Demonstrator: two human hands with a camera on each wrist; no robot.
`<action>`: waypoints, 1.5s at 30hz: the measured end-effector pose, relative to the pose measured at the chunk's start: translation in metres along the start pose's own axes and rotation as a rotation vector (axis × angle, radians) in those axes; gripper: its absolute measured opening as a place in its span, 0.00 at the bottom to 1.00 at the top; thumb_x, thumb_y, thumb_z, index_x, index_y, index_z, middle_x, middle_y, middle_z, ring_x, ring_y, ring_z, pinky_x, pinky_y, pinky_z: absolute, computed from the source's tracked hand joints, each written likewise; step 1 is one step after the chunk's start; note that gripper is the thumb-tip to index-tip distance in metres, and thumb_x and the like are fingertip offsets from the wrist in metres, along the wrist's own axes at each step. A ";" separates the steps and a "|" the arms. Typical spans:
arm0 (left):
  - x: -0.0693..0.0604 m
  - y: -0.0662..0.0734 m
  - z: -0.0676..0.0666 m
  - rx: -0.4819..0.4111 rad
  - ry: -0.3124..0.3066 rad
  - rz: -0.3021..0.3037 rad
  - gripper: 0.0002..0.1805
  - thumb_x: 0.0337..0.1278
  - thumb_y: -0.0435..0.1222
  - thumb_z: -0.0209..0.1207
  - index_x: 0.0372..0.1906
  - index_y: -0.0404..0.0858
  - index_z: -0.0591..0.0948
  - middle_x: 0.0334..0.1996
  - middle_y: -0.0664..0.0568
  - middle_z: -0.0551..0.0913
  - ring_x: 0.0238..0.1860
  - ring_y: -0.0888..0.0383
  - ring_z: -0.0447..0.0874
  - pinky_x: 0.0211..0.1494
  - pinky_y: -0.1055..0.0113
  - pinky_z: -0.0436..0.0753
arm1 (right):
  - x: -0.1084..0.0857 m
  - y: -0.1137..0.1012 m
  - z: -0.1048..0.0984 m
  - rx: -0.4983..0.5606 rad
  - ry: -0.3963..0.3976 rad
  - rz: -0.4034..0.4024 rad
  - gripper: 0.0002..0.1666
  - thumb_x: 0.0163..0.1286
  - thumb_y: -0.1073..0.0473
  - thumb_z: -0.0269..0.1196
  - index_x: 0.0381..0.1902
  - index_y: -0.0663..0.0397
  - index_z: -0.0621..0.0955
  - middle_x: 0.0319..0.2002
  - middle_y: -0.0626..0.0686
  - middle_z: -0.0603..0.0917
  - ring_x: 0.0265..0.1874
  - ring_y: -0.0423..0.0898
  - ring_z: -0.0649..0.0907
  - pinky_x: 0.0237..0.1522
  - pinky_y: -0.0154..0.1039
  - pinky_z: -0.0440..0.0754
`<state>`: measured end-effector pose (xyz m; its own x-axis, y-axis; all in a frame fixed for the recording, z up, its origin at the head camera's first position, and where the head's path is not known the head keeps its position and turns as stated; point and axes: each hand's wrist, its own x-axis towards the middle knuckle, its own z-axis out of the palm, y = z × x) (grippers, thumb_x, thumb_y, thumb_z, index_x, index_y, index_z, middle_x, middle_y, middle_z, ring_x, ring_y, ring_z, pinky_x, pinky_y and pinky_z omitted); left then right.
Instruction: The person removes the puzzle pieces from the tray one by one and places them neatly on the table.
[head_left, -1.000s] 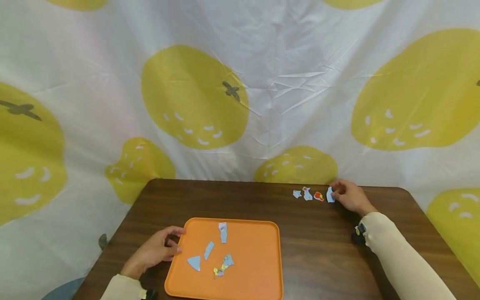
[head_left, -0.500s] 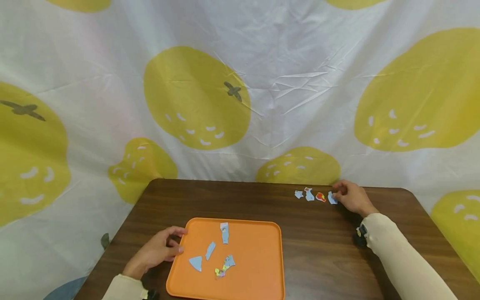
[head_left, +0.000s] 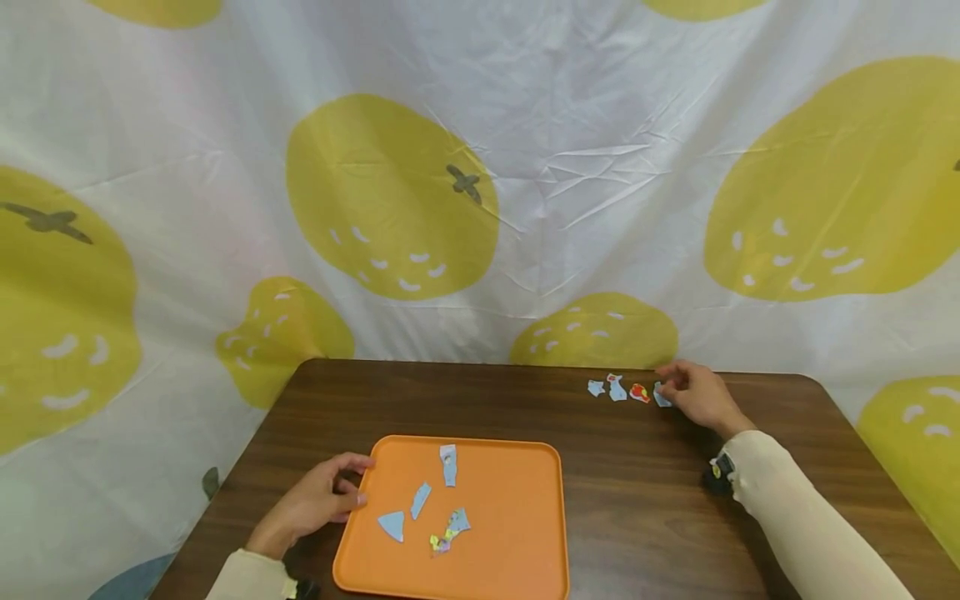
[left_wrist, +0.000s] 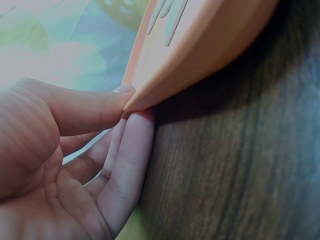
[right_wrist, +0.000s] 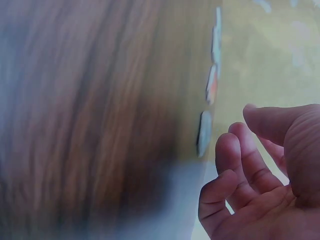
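Note:
An orange tray point(head_left: 510, 517) lies on the table with several pale blue pieces on it, one a triangle point(head_left: 392, 526). The left hand point(head_left: 311, 504) pinches the tray's left rim between thumb and fingers; the left wrist view shows the grip on the rim point(left_wrist: 165, 82). At the table's back right, the right hand point(head_left: 701, 396) is beside a pale blue piece point(head_left: 662, 395), partly covering it in the head view. In the right wrist view the fingers of the right hand point(right_wrist: 255, 175) are bent loosely, holding nothing, near that piece point(right_wrist: 204, 134).
Left of the right hand, a red and yellow piece point(head_left: 639, 392), a tall pale blue piece point(head_left: 617, 388) and a small one point(head_left: 596, 388) lie in a row on the dark wooden table point(head_left: 645, 483). A fruit-patterned cloth point(head_left: 585, 208) hangs behind the table's back edge.
The blue piece by the right hand has shifted slightly toward the table's front and is turned a little. The right hand has hardly moved. The left hand stays on the tray's rim.

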<state>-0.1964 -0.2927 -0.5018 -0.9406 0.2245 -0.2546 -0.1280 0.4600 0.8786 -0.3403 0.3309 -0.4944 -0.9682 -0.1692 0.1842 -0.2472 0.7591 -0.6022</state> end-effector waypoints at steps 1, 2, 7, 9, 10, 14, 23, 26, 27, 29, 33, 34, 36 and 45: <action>0.000 0.000 0.000 -0.001 0.002 -0.004 0.30 0.65 0.29 0.69 0.70 0.34 0.75 0.65 0.36 0.75 0.46 0.51 0.82 0.43 0.54 0.90 | 0.000 -0.003 0.001 0.002 0.001 -0.009 0.18 0.74 0.60 0.68 0.57 0.64 0.83 0.39 0.57 0.89 0.38 0.47 0.84 0.42 0.44 0.79; -0.001 0.000 0.000 -0.001 0.002 -0.003 0.30 0.65 0.29 0.69 0.70 0.34 0.75 0.65 0.36 0.76 0.46 0.52 0.83 0.43 0.54 0.90 | 0.000 -0.007 0.002 0.005 0.003 -0.018 0.18 0.74 0.60 0.68 0.57 0.64 0.83 0.38 0.56 0.89 0.38 0.47 0.84 0.41 0.43 0.79; -0.002 -0.002 0.000 0.001 0.003 -0.001 0.30 0.66 0.30 0.69 0.70 0.33 0.75 0.65 0.35 0.75 0.46 0.52 0.83 0.43 0.55 0.90 | 0.000 -0.024 0.008 0.028 -0.002 -0.049 0.17 0.73 0.63 0.67 0.56 0.65 0.83 0.38 0.56 0.89 0.35 0.45 0.84 0.38 0.39 0.79; -0.002 -0.002 0.000 0.003 0.002 0.007 0.30 0.66 0.29 0.69 0.71 0.33 0.75 0.65 0.35 0.75 0.46 0.52 0.82 0.42 0.54 0.90 | 0.001 -0.030 0.011 0.036 -0.002 -0.056 0.17 0.73 0.62 0.68 0.56 0.65 0.83 0.37 0.56 0.88 0.35 0.45 0.84 0.37 0.37 0.78; -0.001 -0.002 0.000 0.004 0.003 0.013 0.30 0.65 0.29 0.69 0.71 0.33 0.75 0.65 0.35 0.75 0.45 0.51 0.82 0.42 0.54 0.90 | 0.001 -0.032 0.012 0.036 0.001 -0.061 0.17 0.73 0.61 0.68 0.55 0.65 0.84 0.37 0.55 0.88 0.35 0.45 0.84 0.37 0.37 0.78; 0.000 -0.002 0.000 0.010 0.005 0.034 0.31 0.65 0.29 0.69 0.71 0.32 0.74 0.65 0.34 0.75 0.45 0.51 0.81 0.41 0.54 0.90 | 0.001 -0.042 0.019 0.040 0.018 -0.080 0.16 0.73 0.59 0.70 0.53 0.63 0.85 0.37 0.54 0.88 0.36 0.45 0.84 0.39 0.38 0.79; 0.001 -0.002 -0.001 -0.002 0.004 0.025 0.31 0.65 0.28 0.69 0.71 0.32 0.74 0.65 0.34 0.74 0.45 0.51 0.81 0.41 0.54 0.90 | -0.002 -0.072 0.036 0.074 -0.026 -0.111 0.14 0.72 0.58 0.70 0.52 0.58 0.86 0.35 0.49 0.87 0.33 0.43 0.82 0.36 0.36 0.78; 0.001 -0.001 -0.001 -0.004 -0.004 0.026 0.30 0.65 0.29 0.69 0.71 0.32 0.74 0.65 0.34 0.74 0.45 0.52 0.81 0.41 0.54 0.90 | -0.004 -0.082 0.043 0.082 -0.040 -0.137 0.14 0.73 0.57 0.70 0.52 0.57 0.86 0.35 0.48 0.88 0.32 0.43 0.82 0.36 0.36 0.79; 0.001 -0.001 0.000 -0.006 -0.005 0.024 0.30 0.65 0.29 0.69 0.71 0.32 0.74 0.65 0.34 0.75 0.45 0.52 0.81 0.41 0.54 0.90 | -0.005 -0.085 0.045 0.088 -0.046 -0.148 0.13 0.73 0.58 0.70 0.52 0.56 0.86 0.35 0.47 0.87 0.32 0.43 0.82 0.36 0.36 0.79; 0.001 0.000 0.000 -0.008 -0.005 0.016 0.30 0.65 0.29 0.69 0.70 0.33 0.75 0.65 0.35 0.75 0.45 0.52 0.81 0.41 0.55 0.89 | -0.006 -0.093 0.050 0.105 -0.064 -0.166 0.13 0.73 0.58 0.70 0.52 0.56 0.86 0.34 0.46 0.87 0.31 0.42 0.83 0.36 0.36 0.79; 0.000 0.000 0.000 -0.004 -0.001 0.005 0.29 0.65 0.29 0.69 0.70 0.33 0.75 0.65 0.35 0.75 0.45 0.52 0.81 0.41 0.55 0.90 | -0.008 -0.108 0.061 0.112 -0.104 -0.211 0.13 0.73 0.58 0.71 0.52 0.55 0.86 0.32 0.42 0.86 0.31 0.38 0.81 0.36 0.35 0.79; 0.000 0.000 0.000 0.000 0.001 0.005 0.29 0.65 0.29 0.69 0.70 0.33 0.75 0.65 0.36 0.75 0.45 0.52 0.81 0.41 0.55 0.90 | -0.009 -0.113 0.063 0.110 -0.112 -0.227 0.13 0.72 0.58 0.71 0.52 0.55 0.86 0.32 0.42 0.86 0.30 0.37 0.81 0.36 0.35 0.79; 0.000 -0.001 0.000 0.004 0.002 0.009 0.29 0.66 0.29 0.69 0.70 0.33 0.75 0.65 0.35 0.75 0.45 0.52 0.82 0.41 0.55 0.89 | -0.011 -0.121 0.068 0.112 -0.122 -0.267 0.13 0.71 0.58 0.71 0.51 0.55 0.86 0.32 0.41 0.86 0.31 0.35 0.81 0.36 0.35 0.79; 0.000 -0.002 0.001 0.003 0.011 0.015 0.29 0.66 0.28 0.68 0.70 0.34 0.75 0.65 0.35 0.76 0.44 0.52 0.82 0.41 0.55 0.89 | -0.022 -0.155 0.088 0.146 -0.232 -0.388 0.13 0.71 0.58 0.72 0.51 0.55 0.86 0.33 0.41 0.85 0.29 0.34 0.80 0.35 0.33 0.80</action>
<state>-0.1961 -0.2928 -0.5038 -0.9457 0.2220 -0.2373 -0.1132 0.4594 0.8810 -0.2844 0.1614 -0.4732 -0.7820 -0.5713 0.2490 -0.5790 0.5182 -0.6295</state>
